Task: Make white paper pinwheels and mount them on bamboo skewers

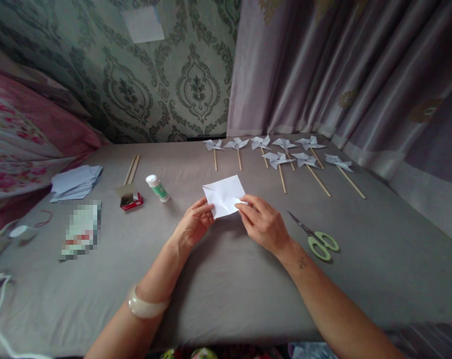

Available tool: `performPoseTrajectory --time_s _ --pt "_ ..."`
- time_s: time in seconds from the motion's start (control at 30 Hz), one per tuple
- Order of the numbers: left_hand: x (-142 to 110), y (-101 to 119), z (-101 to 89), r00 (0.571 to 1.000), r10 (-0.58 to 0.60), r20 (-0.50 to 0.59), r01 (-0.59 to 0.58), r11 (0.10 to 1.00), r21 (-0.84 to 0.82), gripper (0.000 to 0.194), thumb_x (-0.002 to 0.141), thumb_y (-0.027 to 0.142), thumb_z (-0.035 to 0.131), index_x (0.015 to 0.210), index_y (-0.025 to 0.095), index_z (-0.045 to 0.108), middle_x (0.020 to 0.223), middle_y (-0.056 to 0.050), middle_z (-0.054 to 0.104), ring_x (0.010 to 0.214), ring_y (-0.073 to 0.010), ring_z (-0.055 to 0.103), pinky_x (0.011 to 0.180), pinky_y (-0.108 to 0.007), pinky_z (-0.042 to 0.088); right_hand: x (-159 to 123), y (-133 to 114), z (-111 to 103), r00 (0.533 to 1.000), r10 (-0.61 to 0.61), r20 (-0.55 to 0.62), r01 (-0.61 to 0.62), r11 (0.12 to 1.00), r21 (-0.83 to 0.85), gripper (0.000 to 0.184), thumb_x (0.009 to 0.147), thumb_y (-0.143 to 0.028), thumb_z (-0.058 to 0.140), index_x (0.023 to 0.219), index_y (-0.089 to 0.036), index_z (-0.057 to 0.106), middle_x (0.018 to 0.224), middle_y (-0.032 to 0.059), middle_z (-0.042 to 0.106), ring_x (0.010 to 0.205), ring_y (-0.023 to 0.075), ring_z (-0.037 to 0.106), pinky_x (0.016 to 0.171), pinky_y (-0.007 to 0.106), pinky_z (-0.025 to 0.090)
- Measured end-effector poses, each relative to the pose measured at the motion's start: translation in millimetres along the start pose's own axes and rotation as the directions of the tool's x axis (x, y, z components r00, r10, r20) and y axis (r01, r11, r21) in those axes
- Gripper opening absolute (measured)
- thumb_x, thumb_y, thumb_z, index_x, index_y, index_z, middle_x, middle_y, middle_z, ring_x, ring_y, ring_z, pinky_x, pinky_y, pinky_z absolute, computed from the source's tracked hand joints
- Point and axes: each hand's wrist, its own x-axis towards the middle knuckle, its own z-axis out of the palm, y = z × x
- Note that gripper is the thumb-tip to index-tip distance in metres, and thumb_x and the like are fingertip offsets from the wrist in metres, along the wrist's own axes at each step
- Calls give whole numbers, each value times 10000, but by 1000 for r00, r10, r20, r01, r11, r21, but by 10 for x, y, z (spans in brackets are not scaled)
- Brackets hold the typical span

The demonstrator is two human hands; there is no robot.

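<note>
A white square of paper (226, 192) with a cut running in from its upper left corner is held above the grey cloth. My left hand (197, 219) grips its lower left edge, thumb on top and fingers beneath. At the lower right corner my right hand (261, 217) pinches the paper between thumb and fingertips. Green-handled scissors (317, 239) lie just right of my right hand. Left of the paper stands a glue stick (157, 188) with a white cap and green label. Beside it is a small open red box (131, 201) whose contents are too small to name.
Several finished paper pinwheels (278, 159) on sticks lie at the back right. Two bare wooden sticks (132, 169) and a stack of paper sheets (76, 182) lie at the left, near a blurred packet (81, 229). A white cable (1, 314) runs along the left edge.
</note>
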Motion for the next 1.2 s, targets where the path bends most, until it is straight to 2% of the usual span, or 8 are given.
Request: performPoseTrajectory --time_s 0.27,0.6,0.77,0.87,0.97,1.03,1.1,1.2 --pt "-44 -10 43 998 -27 64 37 987 -159 303 740 25 540 983 190 615 879 11 696 688 -102 653 589 -212 545 7 -153 40 993 -79 -87 68 990 -125 258 844 -86 547 1044 -212 651 1012 74 621 812 164 539 718 300 402" --pt "-54 -39 82 992 -70 100 92 969 -231 299 741 6 516 972 169 611 852 -1 696 693 -105 657 608 -203 537 30 -278 39 984 -95 -150 83 993 -86 174 865 -100 550 940 -202 670 888 38 646 775 140 531 746 281 372" --pt "-40 -83 56 998 -56 42 62 986 -152 275 704 43 573 953 155 615 860 -29 694 700 -109 652 661 -218 527 13 -257 69 997 -53 -64 48 995 -86 159 852 -91 559 923 -191 660 905 41 654 827 156 548 773 293 361" --pt "-30 -136 7 996 2 -86 -2 1000 -4 254 652 82 646 901 124 618 802 -40 681 654 -102 632 636 -206 504 -10 -250 96 998 21 59 -17 997 -73 131 865 -110 542 875 -187 649 884 37 652 814 161 554 748 297 353" --pt "-12 -195 -51 983 97 -158 -65 978 196 293 654 154 677 933 117 596 786 -41 665 653 -115 624 635 -232 501 -39 -248 138 970 124 210 -116 992 -53 133 882 -138 526 830 -186 638 854 35 642 803 167 556 736 301 351" --pt "4 -222 -88 958 207 -197 -124 922 366 329 670 176 665 981 128 569 816 -44 654 680 -132 625 643 -262 507 -58 -249 171 941 174 292 -169 985 -41 139 889 -149 516 826 -186 633 851 36 636 809 171 559 740 302 355" --pt "13 -232 -117 903 383 -196 -203 781 591 291 698 181 637 979 143 573 858 -51 641 727 -147 618 664 -285 508 -75 -252 204 918 199 344 -201 979 -29 136 896 -166 507 838 -187 628 855 36 633 815 175 562 740 305 360" --pt "7 -226 -146 834 551 42 -325 428 844 141 775 175 567 903 173 627 899 -56 652 830 -167 602 761 -311 492 -88 -255 241 896 237 375 -246 969 -23 121 896 -186 506 857 -186 621 867 40 633 818 182 567 741 306 370"
